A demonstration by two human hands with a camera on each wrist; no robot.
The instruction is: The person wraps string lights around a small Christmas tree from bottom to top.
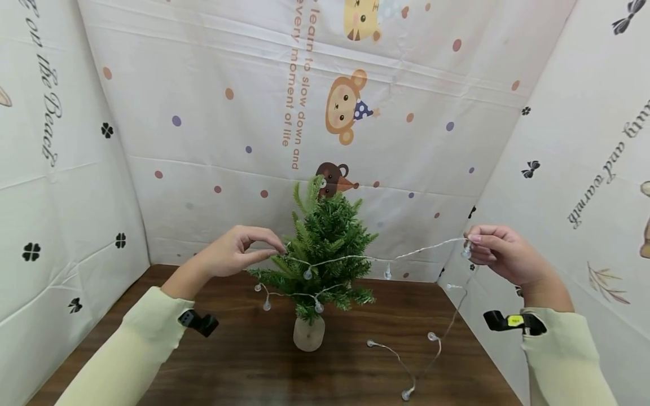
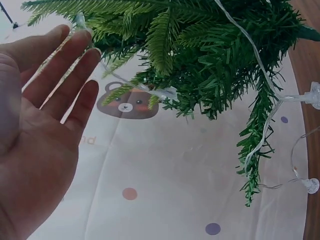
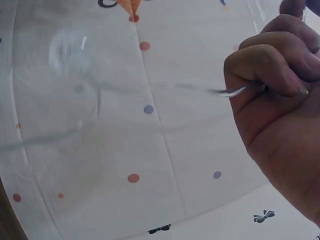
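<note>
A small artificial Christmas tree (image 1: pixel 332 237) stands upright on a pale round base (image 1: pixel 308 334). String lights with clear bulbs (image 1: pixel 350 257) cross its front in two rows. At the tree's left side, my left hand (image 1: pixel 231 251) pinches the wire between thumb and fingertips, close to the branches; the left wrist view has its other fingers fairly straight. My right hand (image 1: pixel 503 254), out to the right, grips the string near a bulb (image 1: pixel 466 252), its fingers curled in the right wrist view. Between both hands the wire runs nearly taut, sagging slightly.
The loose end of the string hangs below the right hand and lies on the brown wooden table (image 1: pixel 244 366), with a bulb (image 1: pixel 408 393) near the front. Printed cloth (image 1: pixel 203 141) with cartoon animals and dots encloses the back and sides.
</note>
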